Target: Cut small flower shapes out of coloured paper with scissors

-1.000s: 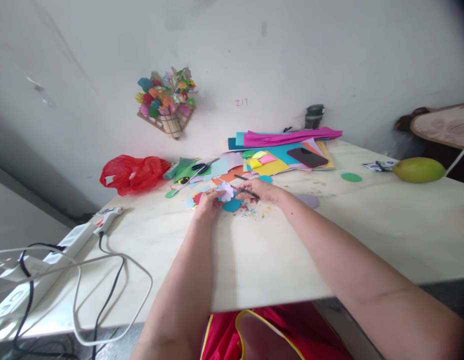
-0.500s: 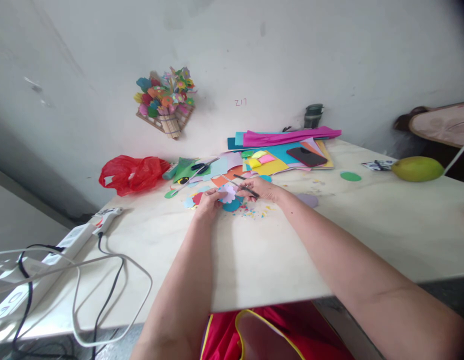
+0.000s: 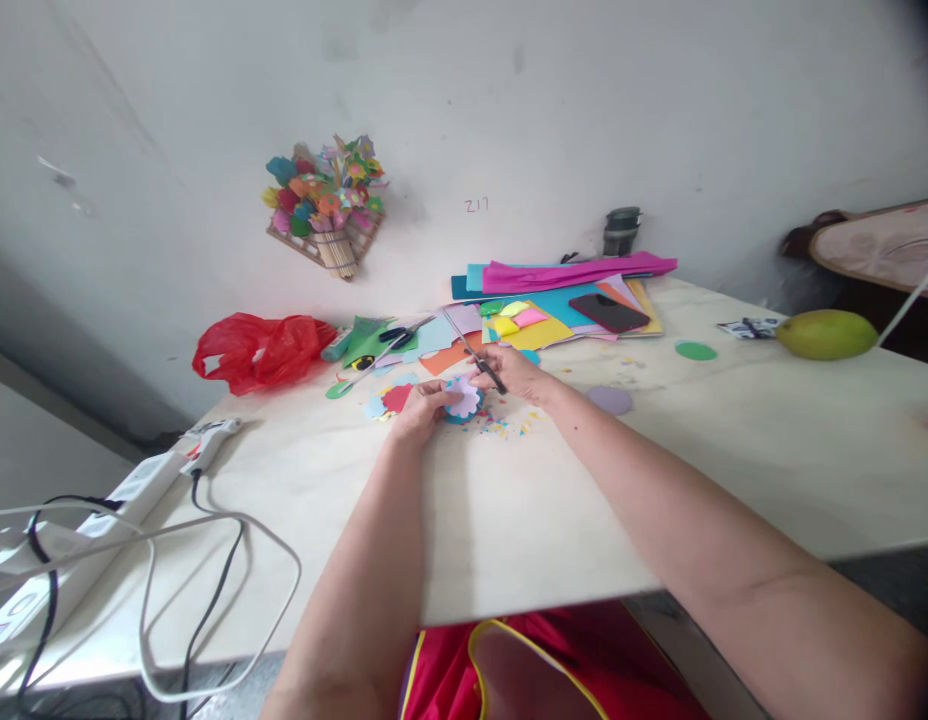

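My left hand (image 3: 421,408) pinches a pale purple scalloped paper flower (image 3: 462,398) by its left side. A blue paper piece (image 3: 455,419) lies behind the flower and shows around its edge. In my right hand (image 3: 511,371) are scissors (image 3: 489,376), their dark handle toward me and their blades pointing up and away to the left. The right fingertips touch the upper right of the flower. Beside my left hand lie a red scalloped paper flower (image 3: 396,398) and light blue paper pieces. Small coloured paper scraps (image 3: 509,425) are scattered below my right hand.
Behind my hands are coloured sheets (image 3: 561,300) with a phone (image 3: 609,312) on them, and dark-handled scissors (image 3: 395,336). A red plastic bag (image 3: 261,350) and power strip (image 3: 126,500) with loose cables sit left. At right lie a green paper circle (image 3: 696,350) and a mango (image 3: 827,334).
The scissors have swung so their blades point up and away from me. The flower and blue piece now lie nearly lined up, and my right fingertips have come onto their edge.
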Demonstrator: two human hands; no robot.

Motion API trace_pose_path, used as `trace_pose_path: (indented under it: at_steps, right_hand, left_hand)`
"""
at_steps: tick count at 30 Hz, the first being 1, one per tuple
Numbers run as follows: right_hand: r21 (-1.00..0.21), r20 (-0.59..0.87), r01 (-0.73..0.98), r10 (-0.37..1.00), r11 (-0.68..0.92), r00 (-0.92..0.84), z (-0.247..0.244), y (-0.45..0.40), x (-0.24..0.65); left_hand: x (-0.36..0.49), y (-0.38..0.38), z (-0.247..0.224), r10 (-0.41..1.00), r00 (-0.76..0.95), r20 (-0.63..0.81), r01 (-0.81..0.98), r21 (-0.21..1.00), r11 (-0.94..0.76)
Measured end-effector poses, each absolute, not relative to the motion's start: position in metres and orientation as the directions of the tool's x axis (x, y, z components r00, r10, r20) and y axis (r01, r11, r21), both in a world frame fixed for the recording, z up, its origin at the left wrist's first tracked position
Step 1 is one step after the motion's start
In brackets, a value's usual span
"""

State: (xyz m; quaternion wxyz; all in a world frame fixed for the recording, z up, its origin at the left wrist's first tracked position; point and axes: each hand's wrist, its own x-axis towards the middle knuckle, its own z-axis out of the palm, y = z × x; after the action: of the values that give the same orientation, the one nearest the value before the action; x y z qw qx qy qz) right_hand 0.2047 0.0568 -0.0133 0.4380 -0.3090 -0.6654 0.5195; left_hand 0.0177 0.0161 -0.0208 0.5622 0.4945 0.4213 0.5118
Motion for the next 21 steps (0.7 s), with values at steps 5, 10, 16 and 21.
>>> trace_pose_path:
  at_steps: [5, 10, 16, 21]
  right_hand:
    - [-0.970, 0.242, -0.094, 0.892, 0.223, -0.382, -0.0123, 0.0524, 0.1979]
    - [-0.972, 0.236, -0.096, 0.898, 0.215, -0.372, -0.0090, 0.0488, 0.1954]
    - [-0.985, 0.172, -0.088, 0.928, 0.151, -0.330, -0.0065, 0.0488, 0.1970]
    - [-0.992, 0.122, -0.067, 0.947, 0.107, -0.297, -0.0084, 0.0492, 0.1959]
  left_hand:
    - [0.0185, 0.0172, -0.0226, 0.986, 0.162, 0.042, -0.121, 0.992, -0.022]
    - [0.0188, 0.0170, -0.0228, 0.982, 0.188, 0.028, -0.085, 0.996, -0.013]
    - [0.0182, 0.0170, -0.0227, 0.990, 0.136, 0.037, -0.144, 0.989, -0.017]
    - [0.0173, 0.0184, -0.0220, 0.998, 0.030, 0.061, -0.222, 0.974, -0.053]
